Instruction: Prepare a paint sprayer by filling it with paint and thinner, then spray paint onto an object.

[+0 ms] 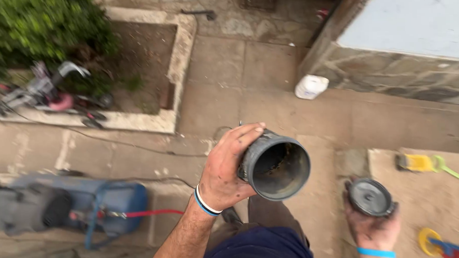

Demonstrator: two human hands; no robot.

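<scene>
While you stand over the paving with a part in each of your hands, hold to these points.
Left hand: your left hand (223, 172) is wrapped tightly around the rim of the dark round canister (275, 165), thumb over the top edge, its open mouth tilted toward you. Keep the grip on the outer wall so that your fingers stay out of the opening.
Right hand: your right hand (374, 230) cups the round black lid (369, 197) from beneath, fingers closed around its edge, face up. It sits lower and well apart from the canister.
Fit, as I judge it: if the two belong together, turn the lid square to the mouth before bringing them close; a tilted lid would likely catch on the rim.
Interior: the inside looks grimy, so a glance in for loose dirt seems wise.
Underfoot: a thin cable (113, 140) crosses the stone floor (223, 93) just ahead; mind your step.
Left side: a blue machine (89, 202) lies nearby.
Right side: a yellow toy brush (419, 163) rests on a raised slab.
Farther off: a white jug (311, 86) sits by the stone wall.
</scene>
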